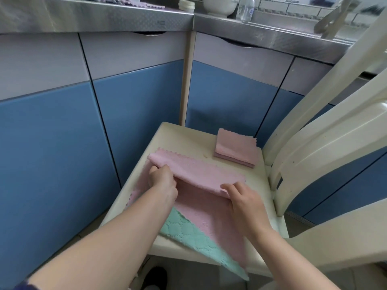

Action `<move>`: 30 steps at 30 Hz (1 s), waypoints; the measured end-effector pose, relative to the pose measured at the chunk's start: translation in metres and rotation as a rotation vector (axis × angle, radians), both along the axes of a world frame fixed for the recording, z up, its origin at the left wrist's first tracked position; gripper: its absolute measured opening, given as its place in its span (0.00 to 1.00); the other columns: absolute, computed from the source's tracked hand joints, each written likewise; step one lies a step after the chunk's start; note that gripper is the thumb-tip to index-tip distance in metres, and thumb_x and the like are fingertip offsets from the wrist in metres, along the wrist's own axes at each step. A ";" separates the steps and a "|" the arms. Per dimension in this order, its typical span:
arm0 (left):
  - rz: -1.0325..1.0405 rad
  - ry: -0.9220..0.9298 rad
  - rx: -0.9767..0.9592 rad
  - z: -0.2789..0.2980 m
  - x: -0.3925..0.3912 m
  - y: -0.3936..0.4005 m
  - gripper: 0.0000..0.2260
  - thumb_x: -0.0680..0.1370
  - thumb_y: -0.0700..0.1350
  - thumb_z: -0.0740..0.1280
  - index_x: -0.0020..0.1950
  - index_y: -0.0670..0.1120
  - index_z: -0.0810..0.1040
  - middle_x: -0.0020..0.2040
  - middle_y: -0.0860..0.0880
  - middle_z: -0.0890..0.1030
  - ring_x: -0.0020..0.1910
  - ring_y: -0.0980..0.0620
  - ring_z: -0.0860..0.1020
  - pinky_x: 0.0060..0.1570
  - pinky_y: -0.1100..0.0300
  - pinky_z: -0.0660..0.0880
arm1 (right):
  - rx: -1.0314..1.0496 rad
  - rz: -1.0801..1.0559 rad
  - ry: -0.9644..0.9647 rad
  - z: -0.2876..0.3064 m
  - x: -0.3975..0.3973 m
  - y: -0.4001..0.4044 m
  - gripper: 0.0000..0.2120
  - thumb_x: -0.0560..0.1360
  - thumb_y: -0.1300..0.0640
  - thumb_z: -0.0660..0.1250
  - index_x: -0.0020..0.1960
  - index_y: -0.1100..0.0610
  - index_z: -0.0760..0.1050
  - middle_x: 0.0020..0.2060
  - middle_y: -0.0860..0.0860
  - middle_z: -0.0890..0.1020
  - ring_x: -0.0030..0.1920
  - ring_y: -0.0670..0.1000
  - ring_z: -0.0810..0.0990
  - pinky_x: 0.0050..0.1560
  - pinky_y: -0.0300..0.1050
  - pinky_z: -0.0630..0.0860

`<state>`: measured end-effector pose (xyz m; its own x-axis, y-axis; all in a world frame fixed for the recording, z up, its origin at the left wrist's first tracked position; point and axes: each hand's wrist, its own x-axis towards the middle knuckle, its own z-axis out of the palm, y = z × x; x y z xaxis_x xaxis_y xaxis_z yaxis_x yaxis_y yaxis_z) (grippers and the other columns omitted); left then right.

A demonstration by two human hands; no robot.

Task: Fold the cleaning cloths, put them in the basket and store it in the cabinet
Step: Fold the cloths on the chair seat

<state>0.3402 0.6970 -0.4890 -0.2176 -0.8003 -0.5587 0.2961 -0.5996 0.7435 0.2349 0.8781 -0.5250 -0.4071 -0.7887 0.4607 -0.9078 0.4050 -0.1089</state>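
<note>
A pink cleaning cloth (201, 174) lies spread on the cream chair seat (180, 135), its far half folded back over the near half. My left hand (162, 178) pinches the fold at its left end. My right hand (244, 197) grips the fold at its right end. Under the pink cloth a green cloth (188, 233) sticks out over the seat's front edge. A folded pink cloth (235, 148) sits at the seat's far right corner. No basket is in view.
Blue and grey cabinet doors (136, 97) stand shut behind the chair. The chair back (326, 143) rises at the right. On the steel countertop (104, 15) are more cloths (125, 2), a white pot (219, 6) and a clear bottle (246, 8).
</note>
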 end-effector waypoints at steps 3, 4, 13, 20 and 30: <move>-0.140 0.134 -0.050 0.018 -0.008 -0.011 0.18 0.79 0.35 0.52 0.65 0.47 0.69 0.52 0.44 0.77 0.50 0.44 0.76 0.51 0.51 0.73 | -0.171 0.065 0.034 0.031 0.009 0.003 0.10 0.71 0.59 0.61 0.51 0.50 0.73 0.41 0.48 0.80 0.39 0.54 0.79 0.40 0.45 0.72; -0.190 0.187 -0.037 0.024 -0.010 -0.014 0.17 0.79 0.35 0.52 0.64 0.47 0.70 0.54 0.44 0.77 0.54 0.44 0.75 0.54 0.51 0.73 | -0.239 0.093 0.060 0.043 0.015 0.004 0.09 0.73 0.59 0.60 0.50 0.50 0.73 0.40 0.48 0.80 0.39 0.54 0.79 0.41 0.46 0.73; -0.613 0.218 -0.204 0.032 0.004 -0.024 0.14 0.82 0.38 0.53 0.60 0.48 0.75 0.49 0.44 0.81 0.49 0.47 0.79 0.45 0.54 0.77 | -0.204 0.433 0.166 0.045 0.107 0.003 0.14 0.70 0.61 0.67 0.53 0.49 0.73 0.42 0.45 0.80 0.40 0.49 0.78 0.55 0.48 0.73; -0.663 -0.066 -0.292 -0.012 0.021 -0.042 0.14 0.80 0.37 0.57 0.64 0.44 0.73 0.53 0.43 0.80 0.50 0.47 0.80 0.46 0.55 0.79 | -0.054 0.479 0.031 -0.013 0.142 -0.023 0.15 0.70 0.61 0.63 0.56 0.52 0.72 0.42 0.49 0.79 0.37 0.51 0.74 0.39 0.43 0.73; -1.103 -0.678 -1.801 -0.015 0.084 -0.034 0.23 0.78 0.39 0.55 0.72 0.50 0.66 0.75 0.53 0.61 0.75 0.57 0.52 0.75 0.53 0.43 | 0.172 0.356 -0.107 -0.008 0.113 0.002 0.25 0.61 0.53 0.62 0.59 0.54 0.75 0.55 0.51 0.79 0.56 0.54 0.79 0.52 0.48 0.77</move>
